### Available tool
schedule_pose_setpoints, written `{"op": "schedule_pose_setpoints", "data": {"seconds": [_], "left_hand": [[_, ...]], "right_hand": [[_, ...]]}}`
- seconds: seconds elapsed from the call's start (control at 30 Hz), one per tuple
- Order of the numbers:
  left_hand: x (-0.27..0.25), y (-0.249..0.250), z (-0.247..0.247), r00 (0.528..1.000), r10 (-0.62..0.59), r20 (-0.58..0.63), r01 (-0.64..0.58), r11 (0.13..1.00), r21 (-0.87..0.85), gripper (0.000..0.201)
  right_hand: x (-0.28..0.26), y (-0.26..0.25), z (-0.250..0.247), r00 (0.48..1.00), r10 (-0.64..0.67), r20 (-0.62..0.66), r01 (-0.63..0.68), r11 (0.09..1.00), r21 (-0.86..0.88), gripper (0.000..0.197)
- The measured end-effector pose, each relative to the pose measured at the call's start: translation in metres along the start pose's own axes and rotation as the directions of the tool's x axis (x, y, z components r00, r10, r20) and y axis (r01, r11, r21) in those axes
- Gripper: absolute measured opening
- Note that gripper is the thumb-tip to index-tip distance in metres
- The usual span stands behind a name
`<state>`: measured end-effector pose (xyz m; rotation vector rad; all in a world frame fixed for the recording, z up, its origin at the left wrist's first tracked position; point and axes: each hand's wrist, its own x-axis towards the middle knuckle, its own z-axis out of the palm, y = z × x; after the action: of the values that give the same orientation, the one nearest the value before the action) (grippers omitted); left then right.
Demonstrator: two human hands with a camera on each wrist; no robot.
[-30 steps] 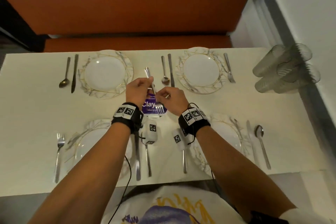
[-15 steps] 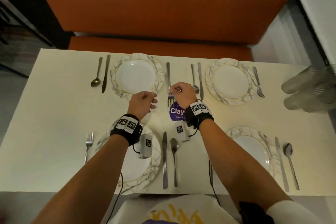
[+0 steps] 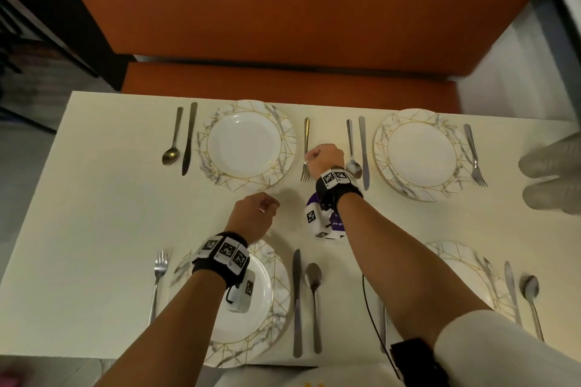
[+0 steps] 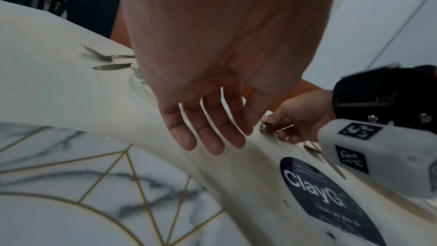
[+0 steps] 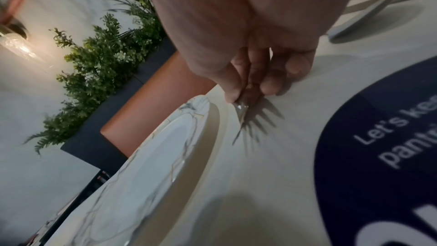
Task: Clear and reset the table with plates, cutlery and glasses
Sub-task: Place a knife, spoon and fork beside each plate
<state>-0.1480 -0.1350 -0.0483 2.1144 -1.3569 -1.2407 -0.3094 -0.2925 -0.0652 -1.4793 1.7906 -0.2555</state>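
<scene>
1. Orange bench seating (image 3: 283, 9) runs behind the cream tabletop (image 3: 94, 214), and I see four place settings laid out on it.
2. My right hand (image 3: 325, 160) pinches a fork (image 3: 306, 151) near its neck, thumb on one side and fingers curled on the other; the wrist view shows the fingertips (image 5: 269, 87) just above the tines.
3. That fork lies lengthwise between the far left plate (image 3: 245, 144) and a spoon (image 3: 352, 151), tines toward me, right beside the plate's rim. Whether the tines touch the tabletop I cannot tell; their shadow falls right under them.
4. My left hand (image 3: 254, 217) hovers over bare tabletop between the far left plate and the near left plate (image 3: 270, 302), holding nothing. From the wrist view its fingers (image 4: 208, 137) hang straight and relaxed, slightly spread.
5. A round purple sticker (image 3: 338, 225) sits mid-table, partly under my right wrist.
6. Far left setting: another spoon (image 3: 172, 141) and a knife (image 3: 188, 138) left of the plate.
7. Stacked ribbed glasses (image 3: 553, 179) lie at the right edge, blurred.
</scene>
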Motion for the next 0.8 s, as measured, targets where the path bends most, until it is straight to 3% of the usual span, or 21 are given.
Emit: {"op": "schedule_pose_setpoints", "data": {"seconds": [0.3, 0.8], "left_hand": [[0.004, -0.01, 0.003, 0.999, -0.029, 0.034, 0.029, 0.999, -0.027, 0.015], [0.001, -0.004, -0.004, 1.0, -0.009, 0.016, 0.011, 0.997, -0.07, 0.014]], "right_hand": [[0.013, -0.006, 0.012, 0.994, 0.077, -0.08, -0.077, 0.997, 0.005, 0.028], [-0.003, -0.011, 0.004, 0.998, 0.053, -0.04, -0.053, 0.999, -0.003, 0.028]]}}
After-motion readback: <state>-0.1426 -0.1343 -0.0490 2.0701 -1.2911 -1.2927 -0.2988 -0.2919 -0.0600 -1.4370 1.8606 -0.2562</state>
